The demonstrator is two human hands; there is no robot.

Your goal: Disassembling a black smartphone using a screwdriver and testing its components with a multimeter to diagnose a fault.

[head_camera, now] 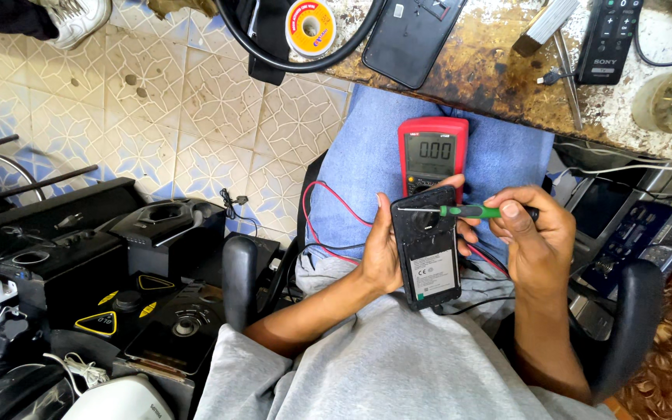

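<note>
Over your lap, your left hand (383,260) clasps a dark phone (427,247) back-side up, long axis running away from you, top end toward the red multimeter (432,155). Your right hand (534,233) pinches a green-handled screwdriver (460,211); it lies crosswise, tip pointing left onto the phone's upper edge, handle extending out left of that grip. Both grips are clenched.

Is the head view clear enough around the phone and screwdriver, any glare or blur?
Head view: even daylight, phone and green screwdriver sharp; no glare on the red multimeter, its display readable; soft shadows under the left hand and right hand; wide-angle bending at the edges.
</note>
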